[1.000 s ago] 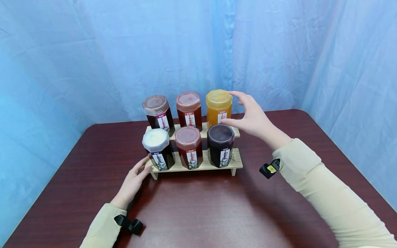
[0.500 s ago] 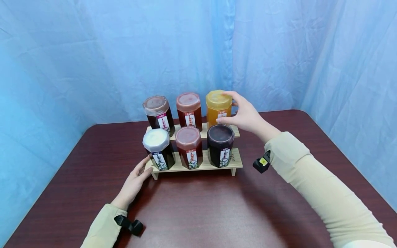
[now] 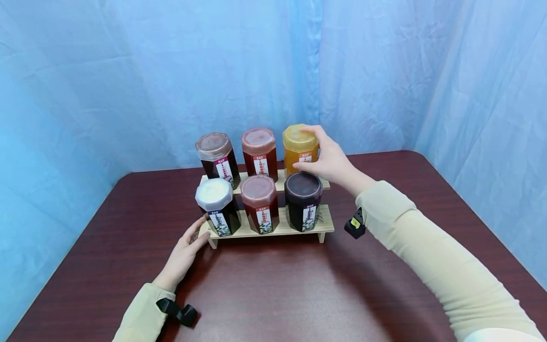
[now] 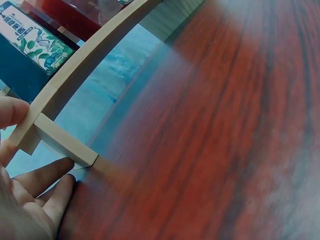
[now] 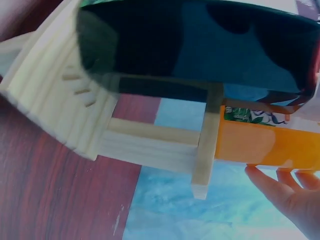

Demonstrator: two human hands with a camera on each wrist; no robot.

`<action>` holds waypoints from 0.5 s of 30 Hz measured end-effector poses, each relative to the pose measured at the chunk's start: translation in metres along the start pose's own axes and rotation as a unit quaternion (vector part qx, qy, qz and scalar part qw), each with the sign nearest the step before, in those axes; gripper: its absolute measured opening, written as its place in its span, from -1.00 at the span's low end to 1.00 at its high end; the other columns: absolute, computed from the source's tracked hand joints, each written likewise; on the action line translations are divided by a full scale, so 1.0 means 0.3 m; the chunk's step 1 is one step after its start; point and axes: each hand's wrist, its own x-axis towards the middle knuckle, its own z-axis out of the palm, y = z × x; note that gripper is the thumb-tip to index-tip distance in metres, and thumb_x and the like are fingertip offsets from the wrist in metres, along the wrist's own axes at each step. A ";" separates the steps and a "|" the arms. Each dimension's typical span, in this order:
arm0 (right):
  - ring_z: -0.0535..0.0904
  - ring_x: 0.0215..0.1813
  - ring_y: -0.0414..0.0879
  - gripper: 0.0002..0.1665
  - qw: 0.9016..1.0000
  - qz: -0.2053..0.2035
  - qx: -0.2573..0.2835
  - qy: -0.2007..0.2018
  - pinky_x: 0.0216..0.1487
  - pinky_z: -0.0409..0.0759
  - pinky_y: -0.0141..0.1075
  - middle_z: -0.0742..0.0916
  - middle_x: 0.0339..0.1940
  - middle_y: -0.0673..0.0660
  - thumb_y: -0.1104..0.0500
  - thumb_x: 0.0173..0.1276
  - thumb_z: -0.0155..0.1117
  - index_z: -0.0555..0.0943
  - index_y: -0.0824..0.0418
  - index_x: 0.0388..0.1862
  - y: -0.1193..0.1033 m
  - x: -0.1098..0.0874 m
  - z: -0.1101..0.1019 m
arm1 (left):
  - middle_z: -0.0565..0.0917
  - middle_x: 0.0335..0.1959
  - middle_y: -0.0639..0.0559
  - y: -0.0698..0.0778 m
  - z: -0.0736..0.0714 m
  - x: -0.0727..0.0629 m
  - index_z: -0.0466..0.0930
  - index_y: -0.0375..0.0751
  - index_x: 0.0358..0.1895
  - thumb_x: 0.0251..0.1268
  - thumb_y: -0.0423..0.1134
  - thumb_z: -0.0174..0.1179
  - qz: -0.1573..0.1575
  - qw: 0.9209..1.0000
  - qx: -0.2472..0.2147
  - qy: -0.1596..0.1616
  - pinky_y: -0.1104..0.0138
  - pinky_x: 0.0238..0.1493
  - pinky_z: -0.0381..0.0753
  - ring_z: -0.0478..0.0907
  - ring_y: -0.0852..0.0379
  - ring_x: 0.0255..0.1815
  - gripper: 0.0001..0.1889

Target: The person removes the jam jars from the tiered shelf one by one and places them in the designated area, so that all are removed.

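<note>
A two-tier wooden rack stands on the table, bearing several octagonal jars with labels. My left hand holds the rack's front left end; in the left wrist view the thumb lies against the board and other fingers touch its leg. At the back right, my right hand grips the yellow-lidded jar, thumb at its front and a finger over the lid. The right wrist view shows fingertips against the orange jar. The dark jar stands just in front.
Along the back tier are a brown-lidded jar and a red jar. The front tier also carries a white-lidded jar and another red jar. A blue curtain hangs behind the dark wooden table.
My right hand has moved left and closed around the yellow-lidded jar, which stays in place. The left hand keeps its place on the rack.
</note>
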 end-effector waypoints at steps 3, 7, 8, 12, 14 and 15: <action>0.45 0.16 0.09 -0.06 1.000 -0.004 -0.002 0.000 0.14 0.41 0.04 0.50 0.24 0.19 0.12 0.06 0.49 0.20 0.05 0.36 0.000 0.000 0.003 | 0.03 0.52 -0.09 0.002 -0.003 -0.001 0.02 -0.15 0.49 0.42 -0.09 0.04 -0.001 1.000 0.002 0.001 -0.02 0.45 -0.05 -0.16 -0.06 0.53 -0.34; 0.46 0.12 0.07 -0.07 1.000 -0.004 0.002 0.003 0.04 0.46 0.01 0.52 0.21 0.17 0.10 0.05 0.50 0.21 0.02 0.36 0.003 -0.001 0.005 | 0.03 0.52 -0.08 0.000 -0.005 -0.002 0.02 -0.14 0.49 0.43 -0.09 0.03 -0.003 1.000 0.001 0.000 -0.02 0.45 -0.05 -0.15 -0.06 0.53 -0.34; 0.46 0.11 0.07 -0.07 1.000 -0.002 0.005 0.005 0.01 0.47 0.00 0.52 0.21 0.16 0.09 0.05 0.50 0.23 0.00 0.36 0.005 -0.002 0.005 | 0.02 0.52 -0.08 -0.001 -0.005 -0.002 0.02 -0.14 0.49 0.43 -0.09 0.03 -0.002 1.000 0.000 -0.001 -0.02 0.45 -0.05 -0.16 -0.06 0.53 -0.35; 0.45 0.14 0.06 -0.09 0.999 0.009 0.023 0.021 -0.07 0.52 -0.05 0.52 0.24 0.10 0.06 0.03 0.52 0.27 -0.08 0.34 0.016 -0.008 0.008 | 0.03 0.52 -0.08 -0.004 -0.004 -0.002 0.01 -0.13 0.49 0.43 -0.09 0.03 -0.002 1.000 0.000 -0.002 -0.02 0.45 -0.05 -0.15 -0.06 0.53 -0.34; 0.44 0.16 0.06 -0.10 0.999 0.008 0.032 0.030 -0.01 0.52 -0.04 0.51 0.25 0.09 0.07 0.02 0.53 0.29 -0.08 0.33 0.022 -0.010 0.010 | 0.03 0.51 -0.09 -0.005 -0.003 0.000 0.02 -0.12 0.49 0.43 -0.09 0.03 -0.003 1.000 0.003 -0.002 -0.02 0.45 -0.05 -0.14 -0.06 0.53 -0.34; 0.44 0.17 0.06 -0.11 0.999 0.004 0.035 0.034 0.02 0.51 -0.03 0.51 0.26 0.08 0.07 0.02 0.53 0.30 -0.07 0.32 0.024 -0.010 0.012 | 0.04 0.51 -0.11 -0.005 -0.003 0.000 0.02 -0.12 0.49 0.42 -0.09 0.03 -0.004 1.000 0.004 -0.001 -0.02 0.45 -0.04 -0.13 -0.07 0.52 -0.34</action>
